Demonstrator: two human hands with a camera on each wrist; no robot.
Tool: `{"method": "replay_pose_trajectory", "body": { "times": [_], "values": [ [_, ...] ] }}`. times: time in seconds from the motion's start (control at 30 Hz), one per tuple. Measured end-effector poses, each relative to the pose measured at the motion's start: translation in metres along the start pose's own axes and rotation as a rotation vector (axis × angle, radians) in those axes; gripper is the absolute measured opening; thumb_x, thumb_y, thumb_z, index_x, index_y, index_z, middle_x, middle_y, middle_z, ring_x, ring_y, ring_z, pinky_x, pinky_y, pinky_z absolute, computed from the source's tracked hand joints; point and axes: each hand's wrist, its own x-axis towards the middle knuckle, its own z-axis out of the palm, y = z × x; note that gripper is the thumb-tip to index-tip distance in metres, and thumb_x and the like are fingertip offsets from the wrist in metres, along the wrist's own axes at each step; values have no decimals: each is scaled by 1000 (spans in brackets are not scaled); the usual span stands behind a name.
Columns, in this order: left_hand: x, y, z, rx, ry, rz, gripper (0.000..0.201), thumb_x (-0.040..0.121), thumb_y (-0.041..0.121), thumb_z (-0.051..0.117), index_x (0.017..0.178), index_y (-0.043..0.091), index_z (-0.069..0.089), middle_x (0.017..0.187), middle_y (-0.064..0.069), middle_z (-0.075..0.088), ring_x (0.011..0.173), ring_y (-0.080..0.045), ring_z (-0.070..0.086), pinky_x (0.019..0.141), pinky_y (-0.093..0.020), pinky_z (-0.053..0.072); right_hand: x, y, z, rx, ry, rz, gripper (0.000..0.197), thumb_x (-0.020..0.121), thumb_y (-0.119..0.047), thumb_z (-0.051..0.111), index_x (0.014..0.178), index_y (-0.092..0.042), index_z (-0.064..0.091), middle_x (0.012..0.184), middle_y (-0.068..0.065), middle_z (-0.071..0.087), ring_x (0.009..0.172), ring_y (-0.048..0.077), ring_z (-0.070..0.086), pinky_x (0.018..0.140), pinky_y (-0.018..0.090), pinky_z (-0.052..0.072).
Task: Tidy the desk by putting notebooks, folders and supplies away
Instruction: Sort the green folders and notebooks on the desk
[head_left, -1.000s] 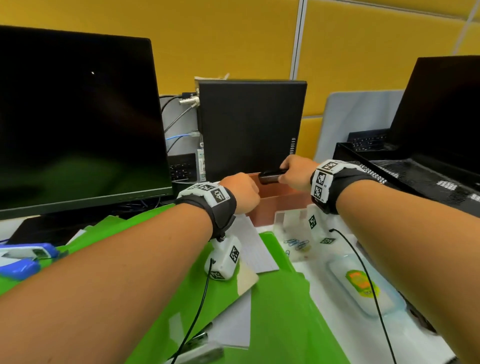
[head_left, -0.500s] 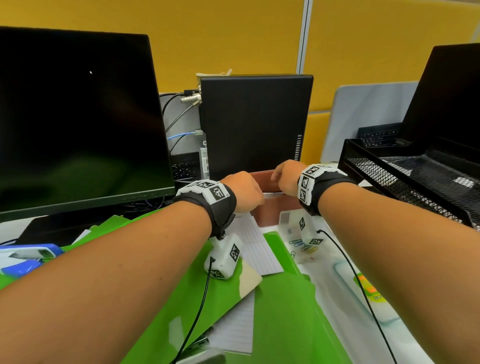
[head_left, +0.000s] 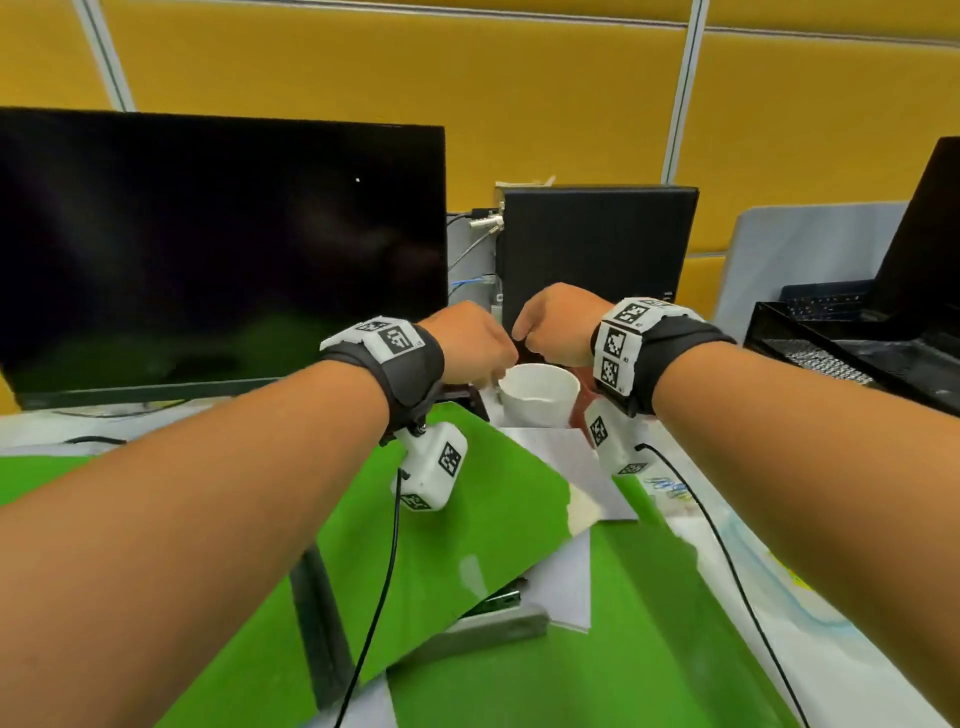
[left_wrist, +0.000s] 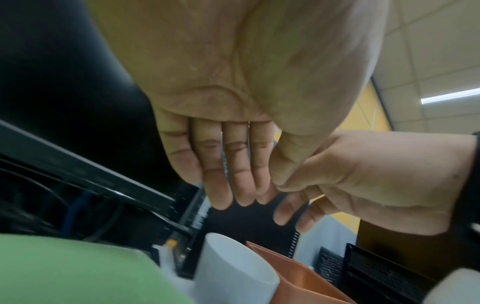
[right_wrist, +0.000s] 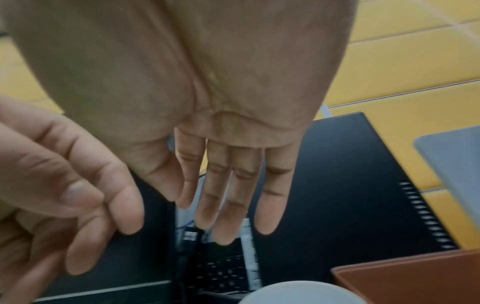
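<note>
- The left hand (head_left: 470, 345) and right hand (head_left: 558, 325) hover side by side above the back of the bench (head_left: 841, 660), knuckles almost meeting.
- In the left wrist view the left hand's fingers (left_wrist: 221, 164) hang straight down, pressed together, with nothing in them; the thumb lies against the right hand beside it.
- In the right wrist view the right hand's fingers (right_wrist: 226, 185) are straight and slightly spread, likewise holding nothing.
- Just below both sets of fingertips stands a white cup (head_left: 537, 392), upright, mouth open upward; neither hand touches it.
- A brown box (right_wrist: 415, 279) sits against the cup on the right-hand side, under the right wrist.
- Beyond the fingers rises a black computer tower (head_left: 592, 249); to the left of the left hand stands a dark monitor (head_left: 218, 249).
- On the near side of the fingers, toward the person, overlapping green folders (head_left: 493, 525) cover the bench, with white paper sheets (head_left: 571, 462) lying between and under them.
- A grey stapler (head_left: 493, 631) lies partly under a folder edge, well nearer the person than the fingertips.
- Below the right forearm lie a few paper clips (head_left: 670, 488), blurred.
- A black mesh tray (head_left: 831, 353) stands far to the right of the right hand.
</note>
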Motion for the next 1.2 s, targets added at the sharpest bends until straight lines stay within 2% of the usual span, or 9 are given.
{"method": "replay_pose_trajectory", "body": {
  "times": [0.1, 0.2, 0.37, 0.57, 0.73, 0.83, 0.9, 1.03, 1.2],
  "values": [
    [-37, -35, -30, -11, 34, -47, 15, 94, 22, 65, 93, 16, 79, 85, 0, 78, 74, -18, 76, 64, -27, 56, -11, -46, 8, 11, -62, -77, 27, 100, -18, 55, 114, -5, 74, 109, 18, 75, 99, 34, 73, 88, 48, 59],
    [-77, -74, -58, 26, 71, -133, 15, 96, 24, 65, 92, 17, 78, 83, 1, 77, 69, -16, 74, 59, -25, 53, -25, -91, 23, 58, -146, -159, 21, 101, -18, 58, 113, -12, 74, 101, 13, 76, 91, 29, 76, 81, 43, 63],
    [-142, -134, -95, 75, 125, -262, 15, 94, 24, 65, 89, 18, 77, 83, 4, 77, 70, -14, 74, 64, -25, 53, -41, -165, 60, 79, -254, -268, 18, 98, -14, 59, 107, -12, 75, 99, 11, 77, 87, 29, 77, 71, 38, 64],
    [-202, -189, -125, 128, 151, -414, 18, 93, 19, 62, 92, 14, 79, 88, 3, 78, 67, -14, 72, 79, -35, 60, -54, -242, 102, -17, -380, -426, 18, 96, -15, 62, 110, -12, 74, 95, 8, 77, 85, 25, 78, 78, 41, 64],
    [-245, -220, -138, 129, 203, -519, 17, 94, 18, 62, 92, 15, 78, 88, -2, 78, 70, -18, 72, 78, -33, 61, -63, -298, 141, -72, -440, -538, 35, 93, -25, 73, 127, -17, 67, 76, 1, 69, 60, 15, 66, 59, 26, 57],
    [-266, -238, -142, 168, 290, -572, 19, 91, 21, 61, 91, 17, 80, 92, -2, 78, 81, -21, 74, 80, -36, 62, -69, -323, 165, -164, -455, -617, 50, 91, -29, 75, 137, -17, 61, 99, 2, 71, 72, 16, 64, 70, 30, 58],
    [-278, -249, -143, 148, 350, -608, 20, 89, 24, 62, 91, 15, 80, 97, -5, 78, 90, -25, 73, 84, -42, 61, -71, -334, 183, -226, -446, -645, 50, 86, -33, 76, 131, -13, 66, 116, 6, 71, 79, 20, 67, 77, 36, 61],
    [-294, -267, -138, 38, 447, -678, 19, 90, 23, 65, 94, 14, 81, 101, -3, 77, 98, -23, 70, 90, -40, 59, -73, -342, 213, -308, -394, -660, 37, 83, -47, 79, 95, -15, 65, 76, 0, 62, 76, 22, 62, 66, 27, 49],
    [-302, -279, -119, -84, 498, -746, 13, 89, 22, 70, 101, 20, 76, 107, 0, 70, 100, -19, 63, 84, -29, 51, -74, -341, 216, -283, -362, -650, 37, 86, -46, 79, 101, -12, 73, 82, 2, 67, 84, 26, 69, 71, 31, 54]
  ]
}}
